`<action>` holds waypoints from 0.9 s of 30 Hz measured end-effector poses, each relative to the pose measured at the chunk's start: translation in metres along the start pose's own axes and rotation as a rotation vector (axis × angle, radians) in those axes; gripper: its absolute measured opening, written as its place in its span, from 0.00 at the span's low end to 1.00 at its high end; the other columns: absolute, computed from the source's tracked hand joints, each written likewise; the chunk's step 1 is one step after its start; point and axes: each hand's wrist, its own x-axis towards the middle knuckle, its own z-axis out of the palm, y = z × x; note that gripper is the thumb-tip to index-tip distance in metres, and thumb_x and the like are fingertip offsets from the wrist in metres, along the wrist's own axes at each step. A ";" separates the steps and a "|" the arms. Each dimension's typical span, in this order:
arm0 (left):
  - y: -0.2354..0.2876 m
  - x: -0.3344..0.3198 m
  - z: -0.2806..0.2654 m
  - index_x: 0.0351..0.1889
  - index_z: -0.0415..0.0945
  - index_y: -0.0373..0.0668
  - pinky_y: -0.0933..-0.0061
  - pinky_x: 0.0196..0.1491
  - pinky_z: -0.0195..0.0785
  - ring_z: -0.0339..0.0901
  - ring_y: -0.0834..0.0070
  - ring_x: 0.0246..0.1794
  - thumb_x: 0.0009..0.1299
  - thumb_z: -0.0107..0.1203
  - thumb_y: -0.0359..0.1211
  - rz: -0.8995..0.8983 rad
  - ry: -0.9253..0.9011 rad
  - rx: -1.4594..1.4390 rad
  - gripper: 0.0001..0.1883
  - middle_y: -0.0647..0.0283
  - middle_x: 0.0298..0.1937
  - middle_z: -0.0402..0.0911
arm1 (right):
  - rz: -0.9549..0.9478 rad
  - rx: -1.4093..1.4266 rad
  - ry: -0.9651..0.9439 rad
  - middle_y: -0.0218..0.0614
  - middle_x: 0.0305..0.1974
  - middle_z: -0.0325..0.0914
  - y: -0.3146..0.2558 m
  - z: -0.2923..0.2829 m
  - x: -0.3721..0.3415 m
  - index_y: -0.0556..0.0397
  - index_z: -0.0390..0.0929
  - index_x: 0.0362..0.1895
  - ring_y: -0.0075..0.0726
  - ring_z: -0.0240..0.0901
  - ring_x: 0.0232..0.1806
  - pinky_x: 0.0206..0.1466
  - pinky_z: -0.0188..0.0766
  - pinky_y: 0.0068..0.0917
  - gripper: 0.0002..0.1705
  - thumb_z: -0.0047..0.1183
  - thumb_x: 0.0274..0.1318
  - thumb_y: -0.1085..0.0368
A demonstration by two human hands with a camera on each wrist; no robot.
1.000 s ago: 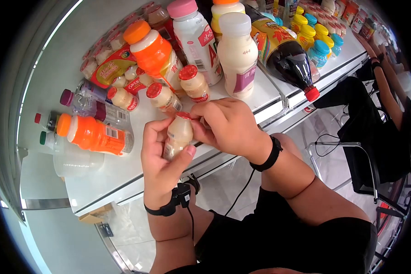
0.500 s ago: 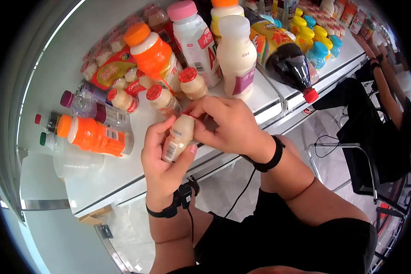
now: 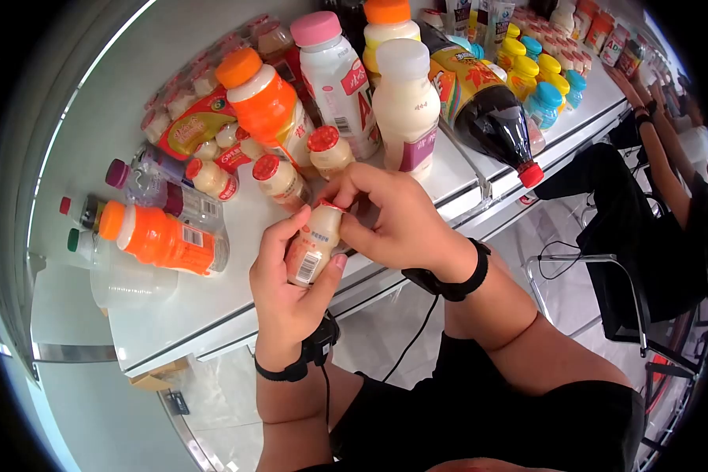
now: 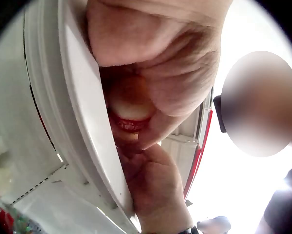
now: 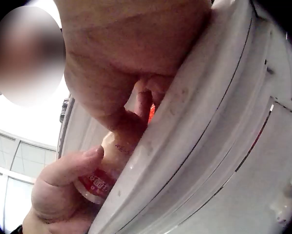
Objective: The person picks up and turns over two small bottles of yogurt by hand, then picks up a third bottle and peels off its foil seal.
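Note:
A small cream-coloured bottle point(image 3: 313, 245) with a red top is tilted in my left hand point(image 3: 285, 303), whose thumb and fingers curl round its body near the table's front edge. My right hand point(image 3: 401, 220) pinches at the red top, fingertips bent against it. In the right wrist view the bottle point(image 5: 117, 148) shows between the left thumb and the right fingers point(image 5: 131, 119). The left wrist view shows the bottle's rounded base point(image 4: 131, 102) inside the palm. Two similar red-capped bottles stand just behind, one point(image 3: 280, 179) and another point(image 3: 330, 149).
Larger bottles stand behind: orange point(image 3: 263, 98), pink-capped point(image 3: 334, 79) and white-capped point(image 3: 405, 110). A dark cola bottle point(image 3: 499, 126) lies to the right. At left, an orange drink bottle point(image 3: 165, 237) lies beside clear containers point(image 3: 130, 275). Another person's arm point(image 3: 669, 149) is at far right.
The held bottle has tilted further and turned so its barcode faces up toward the head view. Both hands stay together at it, with the right fingers still on its top.

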 end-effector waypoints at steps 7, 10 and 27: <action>0.004 0.003 -0.001 0.73 0.74 0.33 0.68 0.62 0.78 0.85 0.72 0.56 0.71 0.74 0.26 0.027 -0.012 0.074 0.32 0.53 0.58 0.89 | 0.036 0.033 0.011 0.36 0.36 0.88 -0.001 0.000 0.001 0.52 0.77 0.48 0.38 0.87 0.33 0.37 0.81 0.32 0.14 0.65 0.60 0.72; 0.004 0.003 -0.001 0.73 0.74 0.33 0.68 0.62 0.78 0.85 0.72 0.56 0.72 0.74 0.26 0.006 -0.009 0.056 0.33 0.52 0.58 0.89 | 0.039 0.021 0.012 0.36 0.34 0.86 -0.002 0.000 0.002 0.51 0.78 0.50 0.38 0.87 0.33 0.37 0.81 0.33 0.15 0.64 0.60 0.72; 0.004 0.001 -0.003 0.75 0.72 0.33 0.68 0.66 0.77 0.84 0.72 0.60 0.74 0.72 0.26 -0.041 0.028 -0.050 0.32 0.53 0.62 0.86 | -0.055 -0.192 0.012 0.39 0.39 0.88 -0.006 0.003 0.001 0.52 0.81 0.54 0.41 0.90 0.35 0.39 0.84 0.36 0.18 0.67 0.61 0.67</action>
